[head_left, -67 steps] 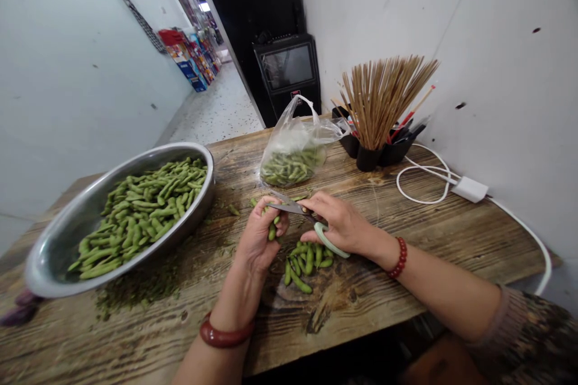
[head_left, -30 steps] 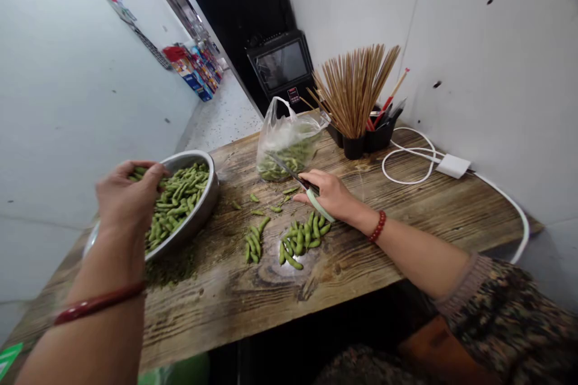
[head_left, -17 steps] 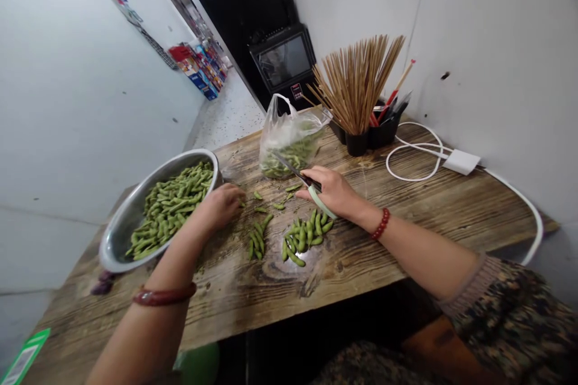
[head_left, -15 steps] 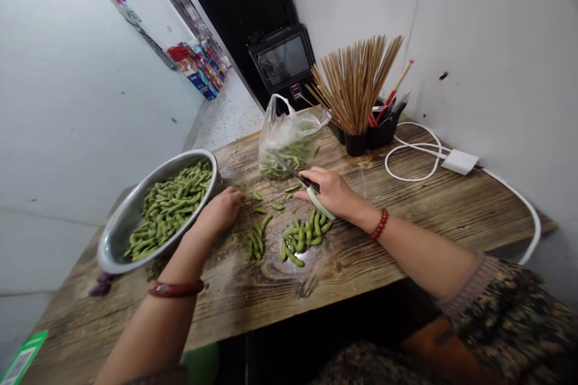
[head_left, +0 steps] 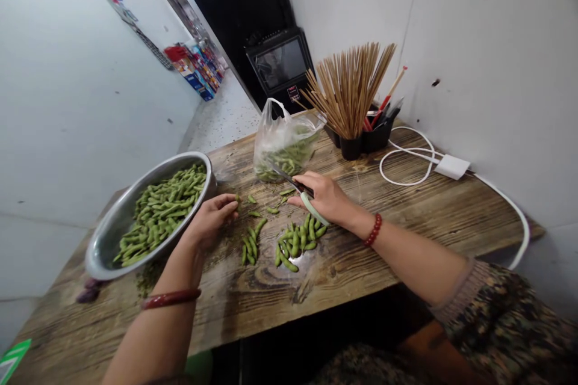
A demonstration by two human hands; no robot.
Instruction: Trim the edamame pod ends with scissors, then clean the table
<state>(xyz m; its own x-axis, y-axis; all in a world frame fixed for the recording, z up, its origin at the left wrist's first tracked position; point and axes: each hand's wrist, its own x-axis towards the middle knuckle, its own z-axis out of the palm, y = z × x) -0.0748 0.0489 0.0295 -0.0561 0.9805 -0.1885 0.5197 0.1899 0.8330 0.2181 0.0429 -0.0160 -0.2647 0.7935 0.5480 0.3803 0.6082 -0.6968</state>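
My left hand [head_left: 213, 218] is beside the metal basin, thumb and fingers pinched on an edamame pod [head_left: 238, 197] of which only a small green tip shows. In my right hand [head_left: 329, 197] is a pair of scissors [head_left: 311, 201] with pale green handles, its dark blades pointing up and left toward the plastic bag. Below that hand lies a pile of edamame pods [head_left: 295, 239]. A smaller group of pods [head_left: 250, 245] lies left of it, and several loose pods are scattered between my hands.
The oval metal basin [head_left: 96, 251] full of pods stands at left. Behind my hands sits a clear plastic bag [head_left: 271, 126] with more pods. Bamboo skewers [head_left: 354, 90] stand in a black holder [head_left: 351, 148]. A white cable [head_left: 501, 195] with an adapter [head_left: 452, 166] crosses the wooden table [head_left: 356, 264].
My left hand has turned so that its pinched fingertips and a green pod tip now show. The right hand keeps the scissors in nearly the same pose. The view has shifted slightly.
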